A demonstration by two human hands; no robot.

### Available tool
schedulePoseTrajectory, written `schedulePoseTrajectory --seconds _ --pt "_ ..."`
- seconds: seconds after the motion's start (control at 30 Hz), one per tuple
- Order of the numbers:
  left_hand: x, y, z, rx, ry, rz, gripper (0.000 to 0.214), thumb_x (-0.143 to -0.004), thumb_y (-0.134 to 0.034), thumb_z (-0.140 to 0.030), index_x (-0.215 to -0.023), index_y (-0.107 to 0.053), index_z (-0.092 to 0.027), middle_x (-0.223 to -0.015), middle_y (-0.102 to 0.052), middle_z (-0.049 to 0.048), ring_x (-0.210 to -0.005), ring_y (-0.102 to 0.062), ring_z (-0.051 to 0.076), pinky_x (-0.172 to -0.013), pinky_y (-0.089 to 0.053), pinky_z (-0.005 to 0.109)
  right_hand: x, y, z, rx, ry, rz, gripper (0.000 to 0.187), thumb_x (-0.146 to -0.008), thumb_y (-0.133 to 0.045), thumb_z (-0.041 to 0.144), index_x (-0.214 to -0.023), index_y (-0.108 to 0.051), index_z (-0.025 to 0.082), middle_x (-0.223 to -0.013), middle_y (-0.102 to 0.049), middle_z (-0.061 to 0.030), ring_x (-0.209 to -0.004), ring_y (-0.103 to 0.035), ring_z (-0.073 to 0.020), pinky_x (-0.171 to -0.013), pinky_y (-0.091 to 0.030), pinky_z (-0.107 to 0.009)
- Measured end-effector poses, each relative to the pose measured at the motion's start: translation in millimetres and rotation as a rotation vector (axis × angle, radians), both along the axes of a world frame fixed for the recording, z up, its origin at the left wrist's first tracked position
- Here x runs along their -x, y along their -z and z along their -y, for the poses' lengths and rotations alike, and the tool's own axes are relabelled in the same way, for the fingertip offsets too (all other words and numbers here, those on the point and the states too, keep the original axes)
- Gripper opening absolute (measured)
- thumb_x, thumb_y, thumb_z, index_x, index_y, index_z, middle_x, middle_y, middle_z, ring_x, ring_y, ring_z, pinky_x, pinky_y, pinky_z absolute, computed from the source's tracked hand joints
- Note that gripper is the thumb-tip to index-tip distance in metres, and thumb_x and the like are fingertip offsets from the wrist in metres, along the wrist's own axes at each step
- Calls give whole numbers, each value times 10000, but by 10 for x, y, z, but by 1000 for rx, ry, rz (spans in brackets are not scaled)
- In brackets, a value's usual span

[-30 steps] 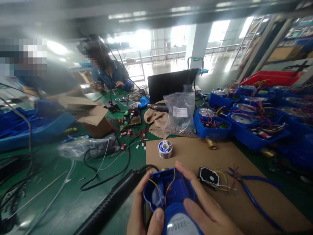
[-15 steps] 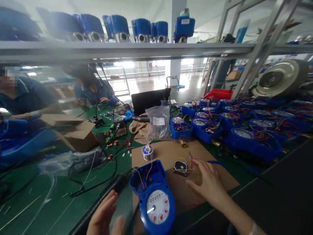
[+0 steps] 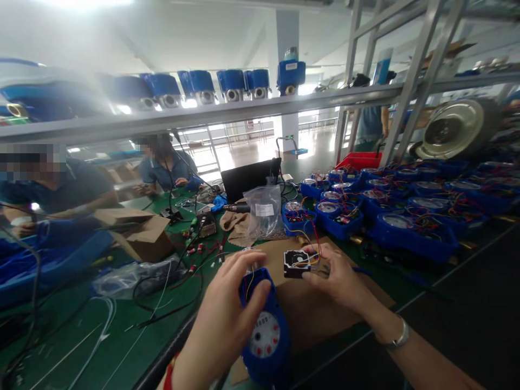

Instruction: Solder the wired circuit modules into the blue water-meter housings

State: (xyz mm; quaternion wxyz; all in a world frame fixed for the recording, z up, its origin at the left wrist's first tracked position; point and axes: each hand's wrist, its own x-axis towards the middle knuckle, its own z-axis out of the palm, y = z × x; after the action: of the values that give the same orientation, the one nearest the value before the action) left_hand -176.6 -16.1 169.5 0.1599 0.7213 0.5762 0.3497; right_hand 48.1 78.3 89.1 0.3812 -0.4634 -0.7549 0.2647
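My right hand (image 3: 339,276) has its thumb and fingers closed on the right side of a small black module (image 3: 296,262) with a light metal frame. Red and yellow wires rise from that module. Over the blue water meter (image 3: 266,355) hovers my left hand (image 3: 229,306), thumb and fingers apart, with nothing seen between them. It covers part of the meter's open wire compartment; whether it touches the housing I cannot tell. The meter's round white dial with red pointers faces up. Behind my left fingertips, the solder spool (image 3: 248,251) is mostly hidden.
Brown cardboard (image 3: 320,319) lies under the work. Several blue meters with loose wires (image 3: 341,216) crowd the right side. A clear plastic bag (image 3: 265,216) and an open carton (image 3: 140,238) stand behind. A shelf (image 3: 227,111) crosses above. Two people sit at the far left.
My right hand has closed on the black module and lifted it off the cardboard. My left hand has moved up and right, over the meter. The view has tilted upward.
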Motion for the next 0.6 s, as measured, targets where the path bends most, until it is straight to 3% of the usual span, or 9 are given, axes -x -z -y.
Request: schedulePoseTrajectory --seconds 0.13,0.23,0.3,0.4,0.5,0.6 --pt "-99 -284 -311 115 173 -224 359 -818 -618 -300 -1172 -572 -262 -1162 -645 11 -1089 -580 218 -945 -451 389 172 -299 97 -13 -131 -91 391 -705 -724 315 -1073 -655 205 -1048 -625 -64 -1040 -553 -282 -935 -411 -443" --pt "-87 -412 -378 129 167 -309 263 -769 -640 -287 -1027 -615 -242 -953 -671 -4 -865 -607 202 -765 -456 352 323 -394 94 -8 -212 -160 398 -688 -756 287 -1065 -660 202 -1039 -622 -59 -1031 -560 -273 -931 -409 -428" --pt "-27 -458 -378 146 135 -297 251 -748 -659 -282 -993 -624 -240 -920 -671 -10 -824 -600 192 -739 -440 337 405 -388 54 14 -276 -217 395 -697 -752 279 -1073 -658 202 -1057 -622 -59 -1053 -560 -266 -959 -394 -421" --pt "115 -434 -371 312 130 15 237 -779 -654 -292 -998 -604 -216 -967 -685 11 -868 -622 186 -773 -460 314 474 -295 -29 84 -422 -324 538 -722 -724 360 -1224 -581 229 -1225 -599 -58 -1183 -522 -263 -1032 -365 -410" --pt "255 -297 -388 492 125 415 289 -803 -674 -339 -1020 -571 -177 -1013 -691 51 -933 -634 184 -802 -472 275 496 -134 -98 186 -525 -419 699 -768 -650 473 -1388 -423 245 -1445 -473 -74 -1336 -404 -283 -1078 -326 -451" --pt "299 -126 -408 571 119 602 351 -798 -702 -373 -1049 -558 -174 -994 -678 44 -877 -621 149 -764 -467 236 536 45 -127 293 -527 -492 594 -848 -550 425 -1390 -417 224 -1476 -443 -101 -1384 -341 -291 -1114 -259 -499"
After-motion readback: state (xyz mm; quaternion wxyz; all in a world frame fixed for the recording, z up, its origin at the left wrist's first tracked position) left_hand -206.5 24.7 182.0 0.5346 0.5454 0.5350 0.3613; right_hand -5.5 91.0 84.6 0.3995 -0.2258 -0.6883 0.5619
